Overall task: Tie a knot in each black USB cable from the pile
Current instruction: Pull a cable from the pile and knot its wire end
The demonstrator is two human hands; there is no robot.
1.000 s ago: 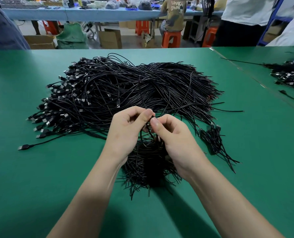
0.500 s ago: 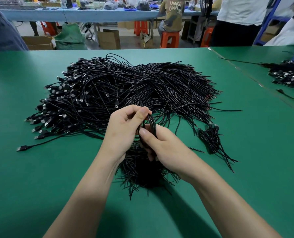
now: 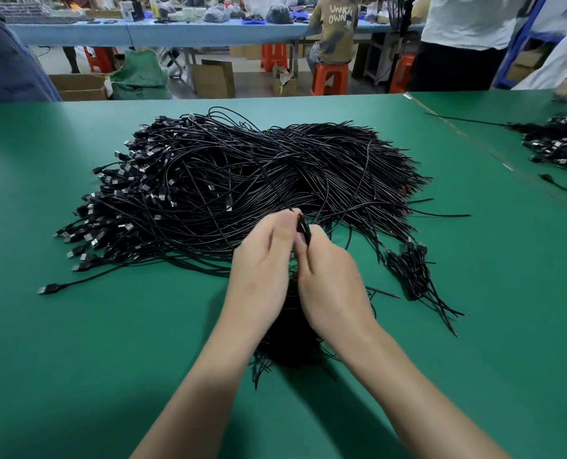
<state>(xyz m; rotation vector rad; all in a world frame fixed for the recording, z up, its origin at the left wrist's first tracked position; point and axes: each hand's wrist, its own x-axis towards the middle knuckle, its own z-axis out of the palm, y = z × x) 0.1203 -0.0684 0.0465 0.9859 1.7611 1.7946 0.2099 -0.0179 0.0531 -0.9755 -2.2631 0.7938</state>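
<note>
One thin black USB cable (image 3: 303,226) is pinched between left hand (image 3: 259,273) and right hand (image 3: 331,283); looks light, floppy, slippery, so I'd grab mid-cord.

The worktop (image 3: 110,342) is plain green, the pile of USB cables (image 3: 259,180) black with silver plug tips, the stools (image 3: 328,77) behind orange, and the far table (image 3: 176,31) light blue.
</note>
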